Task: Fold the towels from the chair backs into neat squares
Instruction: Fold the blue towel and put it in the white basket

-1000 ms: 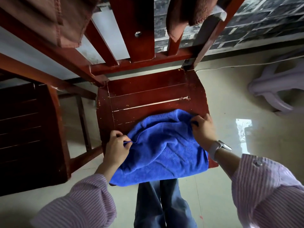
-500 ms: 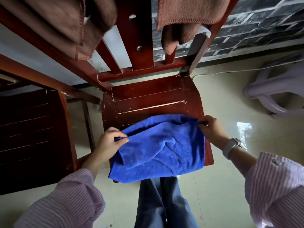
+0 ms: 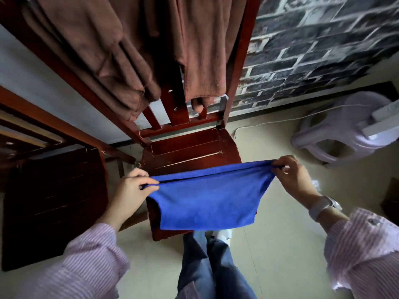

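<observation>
A blue towel point(image 3: 207, 199), doubled over, hangs stretched between my two hands above the red wooden chair seat point(image 3: 185, 147). My left hand point(image 3: 131, 188) pinches its upper left corner and my right hand point(image 3: 291, 175) pinches its upper right corner. The top edge is pulled taut and the folded lower edge hangs over the seat's front. Brown towels point(image 3: 200, 46) drape over this chair's back, and more brown towels point(image 3: 92, 50) hang on the chair back to the left.
A second dark wooden chair point(image 3: 54, 201) stands close on the left. A pale plastic stool point(image 3: 345, 137) lies on the floor at the right, with a white cable point(image 3: 269, 124) along the dark brick wall. My legs stand just in front of the seat.
Both hands have lifted the blue towel off the seat and pulled apart, so the crumpled cloth now hangs flat and taut. The view has tilted up, showing more of the chair backs.
</observation>
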`<state>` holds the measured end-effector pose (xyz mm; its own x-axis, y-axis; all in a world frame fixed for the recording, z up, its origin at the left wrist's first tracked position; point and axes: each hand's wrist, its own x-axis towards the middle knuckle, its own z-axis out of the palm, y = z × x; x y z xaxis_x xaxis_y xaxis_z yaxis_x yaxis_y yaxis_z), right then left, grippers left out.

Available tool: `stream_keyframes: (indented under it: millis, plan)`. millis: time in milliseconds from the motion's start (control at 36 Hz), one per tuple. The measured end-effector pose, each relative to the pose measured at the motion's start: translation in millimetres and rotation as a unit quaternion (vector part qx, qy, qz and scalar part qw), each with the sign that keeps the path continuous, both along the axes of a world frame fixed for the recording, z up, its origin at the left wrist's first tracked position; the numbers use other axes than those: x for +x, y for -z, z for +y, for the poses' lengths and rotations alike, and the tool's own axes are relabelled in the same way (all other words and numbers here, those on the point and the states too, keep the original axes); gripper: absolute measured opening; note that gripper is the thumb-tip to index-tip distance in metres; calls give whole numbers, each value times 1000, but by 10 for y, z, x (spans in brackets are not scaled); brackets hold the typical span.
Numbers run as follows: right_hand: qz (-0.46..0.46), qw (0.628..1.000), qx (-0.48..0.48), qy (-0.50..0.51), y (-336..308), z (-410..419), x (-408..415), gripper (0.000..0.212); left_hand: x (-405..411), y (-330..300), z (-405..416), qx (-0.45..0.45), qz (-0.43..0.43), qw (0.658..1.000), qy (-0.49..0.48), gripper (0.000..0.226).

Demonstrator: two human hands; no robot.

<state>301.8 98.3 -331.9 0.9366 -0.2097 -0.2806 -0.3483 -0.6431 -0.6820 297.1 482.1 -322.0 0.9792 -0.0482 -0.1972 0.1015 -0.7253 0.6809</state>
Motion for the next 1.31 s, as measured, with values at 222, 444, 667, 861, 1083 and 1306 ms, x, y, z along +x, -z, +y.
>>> stream_keyframes:
  millis: [222,444,667,861,1083,1306]
  plan:
    - [-103,994,-26,-37,-726,-49,15,9,20,-655,-37,-54,-60,995,-56,15]
    - [-136,990,6,-42,-1116,-136,93,12,137,-975,-39,-28,-104,994,-19,25]
    - [-194,978,67,-33,-1463,-205,176,18,197,-1302,-104,-223,-57,964,-131,39]
    - [-134,963,235,-5,-1636,-208,260,32,258,-1479,-96,-226,-62,964,-125,33]
    - [-88,946,310,28,-1650,-206,247,32,251,-1557,-143,-183,-88,975,-88,47]
    - [-137,988,38,-63,-1609,-257,181,22,222,-1491,-138,-88,-48,994,-33,31]
